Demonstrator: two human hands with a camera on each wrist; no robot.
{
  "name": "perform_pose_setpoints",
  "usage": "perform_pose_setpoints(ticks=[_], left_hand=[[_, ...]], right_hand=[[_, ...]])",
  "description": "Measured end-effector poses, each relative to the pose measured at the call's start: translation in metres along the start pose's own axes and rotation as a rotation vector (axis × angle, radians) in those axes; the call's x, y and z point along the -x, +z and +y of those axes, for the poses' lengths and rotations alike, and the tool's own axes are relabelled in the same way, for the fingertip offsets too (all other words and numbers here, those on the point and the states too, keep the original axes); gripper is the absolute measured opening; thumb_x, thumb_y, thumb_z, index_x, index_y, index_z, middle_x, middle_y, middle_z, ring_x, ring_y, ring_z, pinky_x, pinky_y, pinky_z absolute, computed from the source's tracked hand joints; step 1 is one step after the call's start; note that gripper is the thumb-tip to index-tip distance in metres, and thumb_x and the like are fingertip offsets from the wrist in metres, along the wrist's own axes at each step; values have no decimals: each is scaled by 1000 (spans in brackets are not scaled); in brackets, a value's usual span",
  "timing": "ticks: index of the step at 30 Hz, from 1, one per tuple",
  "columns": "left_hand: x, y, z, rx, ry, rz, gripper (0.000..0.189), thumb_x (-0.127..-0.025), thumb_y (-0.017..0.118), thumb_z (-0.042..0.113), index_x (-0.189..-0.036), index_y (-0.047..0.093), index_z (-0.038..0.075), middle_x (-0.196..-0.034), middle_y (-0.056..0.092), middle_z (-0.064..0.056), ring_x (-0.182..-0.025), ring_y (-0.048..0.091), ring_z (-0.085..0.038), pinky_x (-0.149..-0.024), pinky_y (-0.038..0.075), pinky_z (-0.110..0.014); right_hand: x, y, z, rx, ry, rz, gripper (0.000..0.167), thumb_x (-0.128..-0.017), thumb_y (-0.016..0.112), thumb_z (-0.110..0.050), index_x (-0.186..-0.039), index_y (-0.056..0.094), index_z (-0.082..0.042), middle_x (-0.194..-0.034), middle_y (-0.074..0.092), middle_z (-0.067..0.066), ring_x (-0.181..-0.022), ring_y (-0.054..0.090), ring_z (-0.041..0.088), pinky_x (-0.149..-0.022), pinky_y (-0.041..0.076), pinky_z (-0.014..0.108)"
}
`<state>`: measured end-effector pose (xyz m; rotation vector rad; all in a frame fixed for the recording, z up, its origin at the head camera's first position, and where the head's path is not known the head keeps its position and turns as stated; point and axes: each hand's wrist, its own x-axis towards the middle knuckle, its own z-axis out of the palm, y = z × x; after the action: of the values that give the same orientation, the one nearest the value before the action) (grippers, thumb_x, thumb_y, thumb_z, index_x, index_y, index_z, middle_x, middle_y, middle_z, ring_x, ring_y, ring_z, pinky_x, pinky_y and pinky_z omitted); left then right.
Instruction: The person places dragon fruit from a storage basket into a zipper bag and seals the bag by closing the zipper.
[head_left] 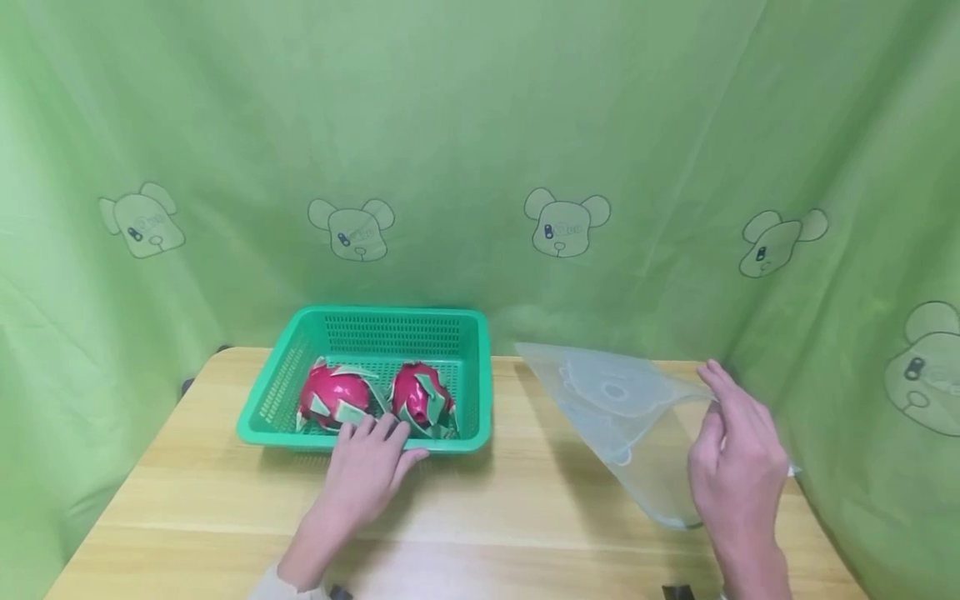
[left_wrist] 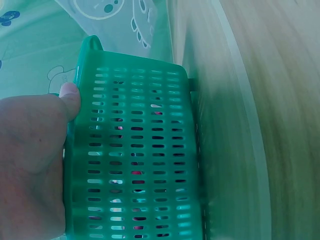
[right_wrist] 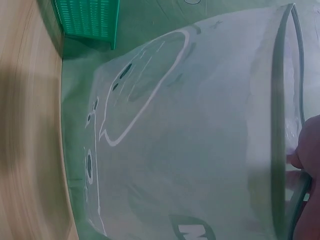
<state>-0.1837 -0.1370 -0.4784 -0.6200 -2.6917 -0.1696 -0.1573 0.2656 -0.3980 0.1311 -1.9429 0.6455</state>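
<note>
In the head view, a green plastic basket (head_left: 482,375) stands at the left of the wooden table, with two red dragon fruits lying inside: the left dragon fruit (head_left: 348,390) and the right dragon fruit (head_left: 411,392). My left hand (head_left: 367,467) holds the basket's front rim, its fingers over the edge; the left wrist view has the thumb (left_wrist: 69,95) against that rim. On the right, my right hand (head_left: 738,458) grips a frosted, see-through plastic bag (head_left: 600,400) near its mouth. The bag is tilted above the table, its printed outline visible. In the right wrist view, the bag's mouth gapes slightly.
A green curtain (head_left: 450,125) with bear-face prints hangs behind and around the wooden table (head_left: 480,517). Small dark objects (head_left: 678,592) show at the table's near edge, cut off by the frame.
</note>
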Motion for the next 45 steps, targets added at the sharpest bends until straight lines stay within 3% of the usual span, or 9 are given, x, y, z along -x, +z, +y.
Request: perform_pose_setpoints(ticks=[12,20,28,36,41,45], left_hand=[[1,-5,5,53,-39,-52,44,-105,50,54,-119,66,15,-117,65,-8,-105,58,-30,-89,43,-48],[0,-7,5,56,-24,-35,38,-105,53,49,-117,66,16,-115,66,-8,-105,58,-29,-85,45,-46],[2,-7,6,84,-38,-46,41,-104,53,50,-118,68,14,-119,66,-9,-110,58,-30,-89,46,-48],[2,-9,7,130,-42,-29,37,-103,58,46,-115,69,13,-118,67,-10,-112,59,-32,-92,47,-52],[1,-15,11,177,-44,-13,34,-102,62,43,-116,70,13,-116,66,-8,-110,59,-30,-92,48,-50],[-1,-28,22,262,-32,12,31,-100,66,39,-117,70,13,-115,65,-3,-109,58,-26,-97,47,-49]], right_hand=[[-2,-6,-4,31,39,64,34,-99,50,8,-124,72,-3,-129,70,11,-104,67,49,-99,39,7],[-1,-7,-5,32,87,82,35,-98,51,10,-124,71,-3,-129,69,11,-105,67,47,-94,37,3],[0,-13,-6,78,100,39,34,-102,51,1,-129,70,-8,-132,68,7,-107,68,45,-91,35,2],[2,-16,-5,112,108,-11,35,-105,46,-6,-133,67,-7,-136,65,8,-110,67,44,-79,34,5],[1,-17,-5,104,117,-12,34,-105,46,-7,-133,67,-7,-136,65,8,-111,67,44,-85,33,2],[1,-17,-6,96,121,-10,34,-105,47,-7,-133,67,-8,-136,65,7,-111,67,44,-88,33,1]])
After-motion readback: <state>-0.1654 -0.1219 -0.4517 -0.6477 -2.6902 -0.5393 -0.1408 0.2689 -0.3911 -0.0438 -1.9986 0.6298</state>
